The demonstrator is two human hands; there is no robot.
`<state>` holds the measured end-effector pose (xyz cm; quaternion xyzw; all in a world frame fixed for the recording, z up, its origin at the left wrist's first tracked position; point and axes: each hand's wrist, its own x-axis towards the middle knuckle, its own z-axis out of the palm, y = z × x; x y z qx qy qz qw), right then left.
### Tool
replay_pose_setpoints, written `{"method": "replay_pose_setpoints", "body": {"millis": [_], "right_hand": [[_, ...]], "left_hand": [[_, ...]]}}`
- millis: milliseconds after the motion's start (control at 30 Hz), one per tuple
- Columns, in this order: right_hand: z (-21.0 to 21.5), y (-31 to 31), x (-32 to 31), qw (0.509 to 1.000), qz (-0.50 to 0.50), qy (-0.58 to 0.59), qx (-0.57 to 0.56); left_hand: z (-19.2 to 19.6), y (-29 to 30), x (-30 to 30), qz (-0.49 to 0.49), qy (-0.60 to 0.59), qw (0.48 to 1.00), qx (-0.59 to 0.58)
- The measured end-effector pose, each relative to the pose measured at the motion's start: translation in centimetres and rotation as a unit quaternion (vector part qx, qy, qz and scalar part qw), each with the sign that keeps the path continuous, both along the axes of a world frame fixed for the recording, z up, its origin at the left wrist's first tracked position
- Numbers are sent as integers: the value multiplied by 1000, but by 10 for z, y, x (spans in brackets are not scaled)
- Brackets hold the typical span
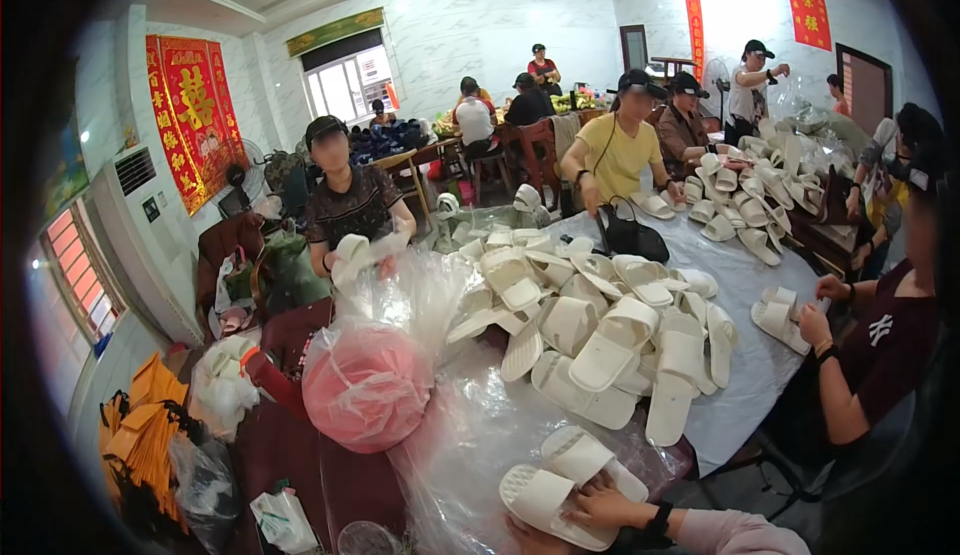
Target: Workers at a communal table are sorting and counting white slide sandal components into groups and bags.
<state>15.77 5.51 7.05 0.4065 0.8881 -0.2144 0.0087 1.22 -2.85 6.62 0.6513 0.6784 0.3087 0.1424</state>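
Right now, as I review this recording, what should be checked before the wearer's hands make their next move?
1. Right hand touching the near pair of slippers: ok, the right hand lies against the near pair of slippers.
2. Left hand's grip visible: not ok, only part of the left hand shows at the lower edge.
3. Near pair together: ok, side by side.
4. Space left of the pair free of loose plastic: not ok, clear plastic spreads there.
5. Co-worker's hands away from this pair: ok, the right-side co-worker's hands are by other slippers.
6. Soles undamaged: cannot tell.
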Motion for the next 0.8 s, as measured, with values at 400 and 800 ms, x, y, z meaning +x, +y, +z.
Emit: {"method": "replay_pose_setpoints", "body": {"millis": [400,800], "right_hand": [[-24,4,1,998,-8,62,-10],[25,23,-9,959,-33,262,-106]], "left_hand": [[-62,2,-6,-17,80,996,-42],[-6,7,-14,-26,178,980,-80]]}}
